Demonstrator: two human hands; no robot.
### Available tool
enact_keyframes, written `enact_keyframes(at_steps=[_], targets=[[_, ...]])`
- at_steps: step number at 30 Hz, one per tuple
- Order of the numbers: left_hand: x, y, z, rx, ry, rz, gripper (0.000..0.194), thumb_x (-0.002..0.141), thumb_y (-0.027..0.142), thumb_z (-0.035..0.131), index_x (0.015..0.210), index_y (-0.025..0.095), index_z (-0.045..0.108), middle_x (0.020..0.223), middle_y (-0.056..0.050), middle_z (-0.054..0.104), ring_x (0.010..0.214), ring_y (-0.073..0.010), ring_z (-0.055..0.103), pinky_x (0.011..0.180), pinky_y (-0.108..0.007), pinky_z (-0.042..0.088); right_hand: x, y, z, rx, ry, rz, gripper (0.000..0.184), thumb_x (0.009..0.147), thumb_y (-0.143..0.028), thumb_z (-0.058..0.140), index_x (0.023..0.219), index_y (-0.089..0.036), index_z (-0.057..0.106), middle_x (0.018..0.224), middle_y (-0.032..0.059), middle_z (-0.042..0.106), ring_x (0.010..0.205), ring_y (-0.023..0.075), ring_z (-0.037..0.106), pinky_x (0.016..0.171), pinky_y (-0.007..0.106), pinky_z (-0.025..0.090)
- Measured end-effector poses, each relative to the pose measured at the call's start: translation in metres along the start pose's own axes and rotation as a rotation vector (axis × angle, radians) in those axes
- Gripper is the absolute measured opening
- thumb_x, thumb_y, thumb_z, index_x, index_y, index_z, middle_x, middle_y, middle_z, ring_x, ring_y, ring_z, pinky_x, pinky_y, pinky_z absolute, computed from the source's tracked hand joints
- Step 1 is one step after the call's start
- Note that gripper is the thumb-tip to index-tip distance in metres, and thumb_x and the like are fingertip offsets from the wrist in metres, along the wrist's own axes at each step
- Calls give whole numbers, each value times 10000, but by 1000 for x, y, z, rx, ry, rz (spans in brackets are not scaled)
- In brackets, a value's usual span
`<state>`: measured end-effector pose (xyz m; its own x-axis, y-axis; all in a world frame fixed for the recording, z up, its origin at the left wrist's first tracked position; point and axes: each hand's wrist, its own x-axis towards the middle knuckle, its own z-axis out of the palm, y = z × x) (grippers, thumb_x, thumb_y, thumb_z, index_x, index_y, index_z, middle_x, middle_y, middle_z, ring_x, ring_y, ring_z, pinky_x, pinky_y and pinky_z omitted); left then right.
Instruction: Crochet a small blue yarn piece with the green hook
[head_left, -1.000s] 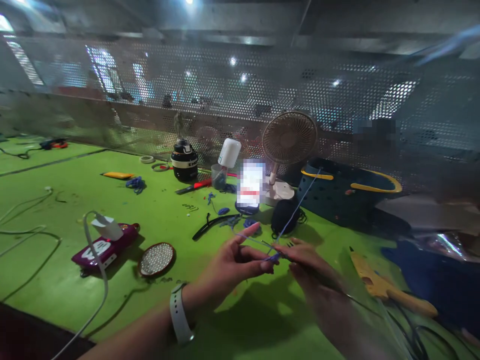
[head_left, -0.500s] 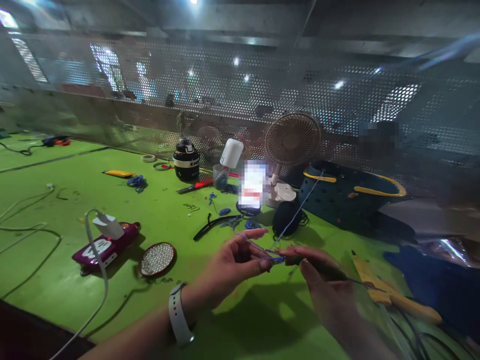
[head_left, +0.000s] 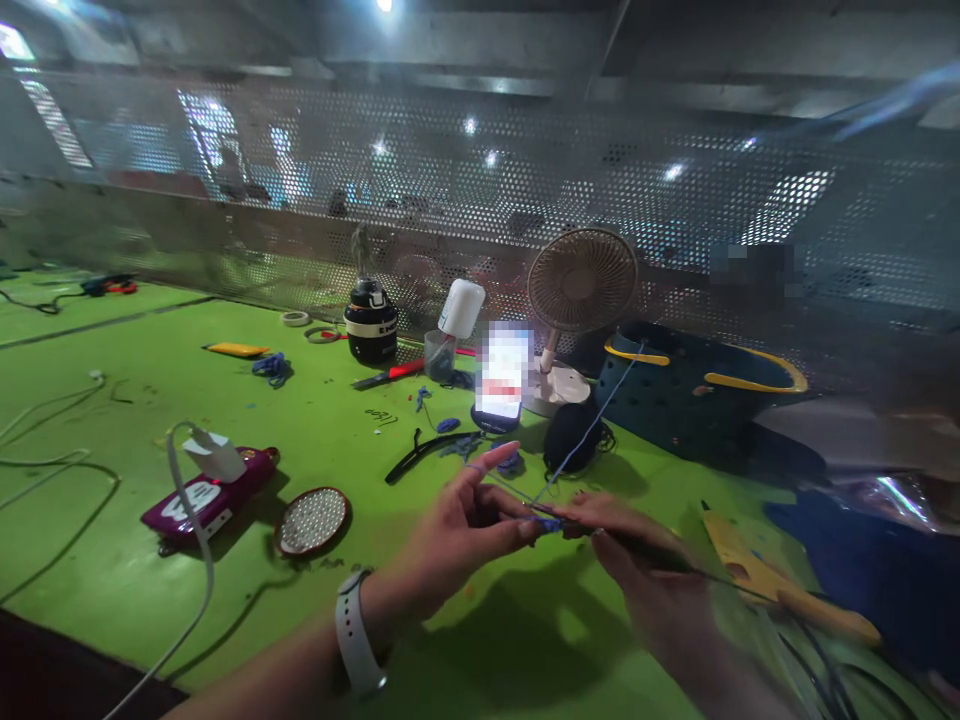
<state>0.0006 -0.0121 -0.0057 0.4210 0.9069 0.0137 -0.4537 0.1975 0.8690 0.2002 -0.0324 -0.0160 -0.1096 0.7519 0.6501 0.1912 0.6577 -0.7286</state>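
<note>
My left hand (head_left: 461, 535), with a white watch band on the wrist, pinches a small blue crochet piece (head_left: 551, 524) between thumb and fingers. Its index finger is raised, and blue yarn (head_left: 583, 440) runs over it. My right hand (head_left: 637, 555) grips a crochet hook (head_left: 724, 582), whose thin shaft sticks out behind the hand. The hook's tip is at the blue piece, too small to make out. From there the yarn slants up into a dark teal basket (head_left: 660, 405) with yellow handles.
A lit phone (head_left: 502, 380) stands before a small fan (head_left: 581, 285), beside a dark yarn ball (head_left: 574, 437). On the green table (head_left: 262, 620) lie a purple power strip (head_left: 214, 495), a round studded pad (head_left: 313, 521) and a yellow glue gun (head_left: 780, 580). A black jar (head_left: 371, 325) stands further back.
My left index finger has lifted and straightened upward. My right hand has shifted slightly left with the hook, still close to the blue piece.
</note>
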Motion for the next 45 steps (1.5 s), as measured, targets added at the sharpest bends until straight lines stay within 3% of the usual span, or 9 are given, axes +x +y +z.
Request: enact_keyframes(at_steps=[4, 8, 13, 18, 32, 34, 36, 39, 45], targets=[[-1, -3, 0, 52, -13, 59, 885, 710, 89, 822, 1461, 155, 361, 768, 3, 712, 719, -112, 648, 732, -264, 501, 1, -3, 2, -184, 37, -15, 191, 887, -236, 679, 1022, -340, 764, 1006, -10, 793, 971, 170, 712, 898, 289, 569], [0, -4, -4, -81, -44, -67, 810, 704, 89, 830, 1408, 157, 437, 750, 5, 717, 724, -112, 661, 757, -263, 502, -1, -10, 8, -95, 81, -92, 160, 898, -274, 674, 1001, -353, 768, 1027, -17, 795, 969, 175, 724, 947, 327, 546], [2, 0, -9, -157, -115, -162, 655, 675, 93, 851, 1270, 132, 579, 726, 2, 715, 690, -111, 657, 762, -269, 498, -1, -11, 7, 218, 96, 157, 120, 858, -313, 720, 959, -347, 775, 904, -6, 814, 766, 173, 753, 691, 275, 624], [1, 6, -7, -25, -117, -93, 663, 692, 97, 840, 1294, 167, 570, 769, 8, 695, 739, -117, 650, 760, -273, 489, 2, -11, 1, 324, 116, 387, 130, 825, -316, 753, 954, -303, 763, 851, 20, 817, 670, 166, 738, 638, 271, 619], [1, 6, -11, 291, -170, 76, 630, 789, 181, 758, 1360, 160, 493, 873, -41, 694, 823, -157, 658, 797, -339, 508, 9, -15, -6, 372, 8, 472, 156, 863, -354, 697, 944, -228, 741, 834, 59, 807, 615, 160, 723, 627, 284, 610], [0, 6, -10, 333, -166, 84, 545, 798, 185, 745, 1304, 161, 544, 942, -71, 703, 834, -162, 665, 812, -351, 514, 11, -16, -6, 366, 10, 481, 172, 857, -365, 694, 912, -212, 752, 826, 69, 802, 611, 172, 724, 607, 297, 614], [-1, 7, -10, 377, -154, 101, 372, 800, 194, 739, 1153, 156, 629, 1136, -128, 679, 849, -162, 672, 824, -358, 522, 12, -16, -6, 347, 5, 486, 179, 858, -364, 684, 897, -205, 756, 822, 74, 800, 616, 183, 727, 602, 312, 616], [-2, 7, -9, 418, -136, 138, 162, 788, 205, 747, 905, 136, 660, 1420, -175, 516, 857, -155, 680, 819, -358, 536, 10, -13, -6, 312, -4, 478, 178, 873, -359, 667, 899, -208, 759, 855, 73, 804, 622, 178, 728, 609, 307, 608], [-2, 6, -9, 446, -136, 162, 140, 798, 215, 733, 870, 135, 644, 1474, -184, 466, 866, -164, 687, 833, -371, 543, 12, -13, -4, 320, 39, 508, 202, 856, -388, 692, 900, -202, 756, 791, 67, 806, 564, 173, 712, 606, 317, 605]])
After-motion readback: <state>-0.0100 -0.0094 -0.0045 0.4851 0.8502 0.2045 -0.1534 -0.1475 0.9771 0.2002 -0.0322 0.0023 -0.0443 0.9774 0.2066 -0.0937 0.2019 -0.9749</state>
